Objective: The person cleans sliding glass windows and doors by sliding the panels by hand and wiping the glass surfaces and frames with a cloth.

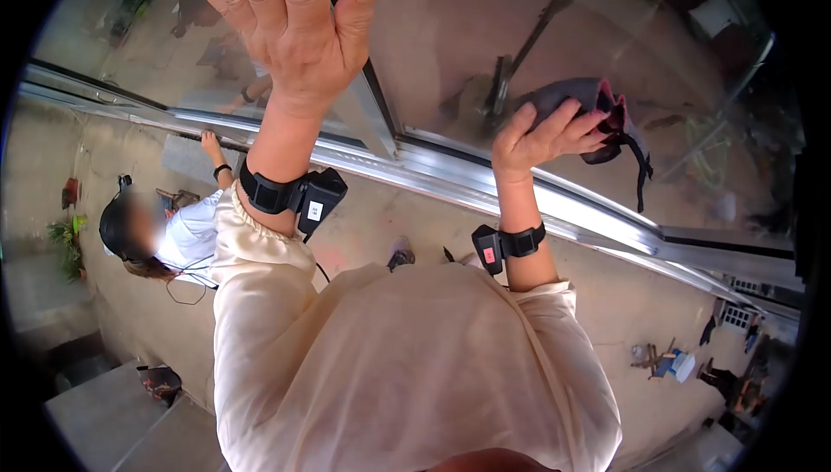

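My left hand (290, 35) is raised at the top of the view, its fingers stretched out and holding nothing. It is near the upright metal frame (374, 108) between two glass panes; whether the palm touches it is hidden. On the right, my right hand (545, 141) grips a dark grey cloth (563, 95) with pinkish edges and a dangling dark strap. The cloth lies against the right glass pane (450, 30), or very close to it. Reflections show in the glass.
A silvery sliding track (589, 203) runs slantwise below the panes. To the left, another person (177, 234) in a cap reaches toward the window's lower edge. A plant (65, 242) stands at far left, a grey block (112, 420) at lower left, and cluttered items (666, 361) lie at right.
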Demonstrator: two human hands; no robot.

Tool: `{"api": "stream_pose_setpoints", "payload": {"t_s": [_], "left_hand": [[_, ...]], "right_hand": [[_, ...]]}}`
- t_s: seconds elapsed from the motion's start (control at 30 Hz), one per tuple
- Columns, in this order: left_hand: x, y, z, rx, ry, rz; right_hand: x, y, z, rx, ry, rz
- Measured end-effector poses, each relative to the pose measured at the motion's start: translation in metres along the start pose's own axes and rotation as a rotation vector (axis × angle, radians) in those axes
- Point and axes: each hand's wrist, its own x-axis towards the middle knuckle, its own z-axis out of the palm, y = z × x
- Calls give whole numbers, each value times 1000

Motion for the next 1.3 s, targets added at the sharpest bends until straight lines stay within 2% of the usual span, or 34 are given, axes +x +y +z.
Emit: {"api": "stream_pose_setpoints", "payload": {"t_s": [0.07, 0.1, 0.17, 0.2, 0.27, 0.3, 0.37, 0.4, 0.47, 0.57, 0.63, 0.7, 0.8, 0.9, 0.93, 1.03, 1.1, 1.13, 1.27, 1.3], "left_hand": [[2, -2, 0, 43, -9, 35], [5, 7, 1, -7, 12, -24], [10, 30, 2, -170, 73, -189], [11, 33, 0, -154, 61, -209], [8, 29, -1, -120, 39, -203], [5, 25, -1, -74, 27, -186], [0, 19, -2, -46, 72, -228], [-4, 13, -5, -38, 49, -222], [-1, 13, -9, -4, 1, -219], [5, 21, -4, 34, -36, -185], [5, 21, -3, 36, -33, -167], [8, 24, -3, 19, -20, -172], [12, 30, -5, 52, -63, -158], [11, 29, 3, 98, -63, -110], [10, 26, 0, 95, -55, -87], [2, 20, 2, 126, -79, -121], [-3, 22, 2, 104, -73, -193], [-3, 19, 3, 82, -72, -155], [-8, 13, 3, 93, -73, -162], [-7, 16, 2, 86, -91, -179]], "right_hand": [[-6, -27, 14, -2, -49, -49], [-9, -38, 19, 17, -103, -66], [-11, -63, 23, 34, -205, -239], [-11, -75, 25, 49, -257, -325], [-32, -79, 38, 276, -407, -499], [-32, -82, 38, 260, -357, -512], [-31, -74, 29, 294, -557, -605], [-31, -69, 25, 273, -563, -598], [-25, -39, 11, 286, -533, -725], [-35, 51, -29, 222, -676, -767], [-54, 114, -53, 131, -685, -745], [-50, 162, -88, -47, -645, -664], [-53, 242, -128, -221, -476, -424], [-51, 314, -160, -335, -191, -106], [-39, 336, -171, -408, -162, -82], [-17, 373, -180, -369, 43, 205], [5, 369, -178, -246, 202, 442], [-2, 372, -172, -200, 174, 459], [-19, 383, -164, 4, 527, 1105], [-23, 372, -157, 15, 514, 1105]]}}
